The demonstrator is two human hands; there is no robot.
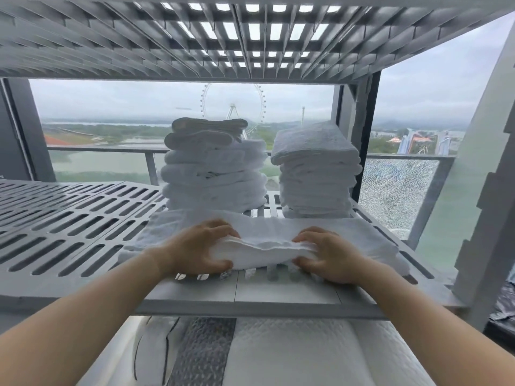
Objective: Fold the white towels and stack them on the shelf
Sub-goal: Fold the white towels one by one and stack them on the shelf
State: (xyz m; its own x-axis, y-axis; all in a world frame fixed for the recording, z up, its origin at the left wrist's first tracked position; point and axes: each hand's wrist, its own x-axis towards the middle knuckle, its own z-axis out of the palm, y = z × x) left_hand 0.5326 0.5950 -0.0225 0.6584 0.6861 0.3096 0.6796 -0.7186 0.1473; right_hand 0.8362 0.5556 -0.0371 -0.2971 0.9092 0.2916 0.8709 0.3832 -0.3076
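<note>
A folded white towel (264,242) lies across the front of the grey slotted shelf (69,218). My left hand (195,249) grips its left end, fingers over the top and thumb under the folded edge. My right hand (331,253) grips the right part the same way. Behind the towel stand two stacks of folded white towels: a taller left stack (211,168) and a neater right stack (315,171).
A slatted grey shelf (250,37) hangs close overhead. A grey upright post (482,190) bounds the right side. Bare slotted shelf surface stretches to the left. Below the shelf edge lies white quilted bedding (306,355). A window with a balcony rail is behind.
</note>
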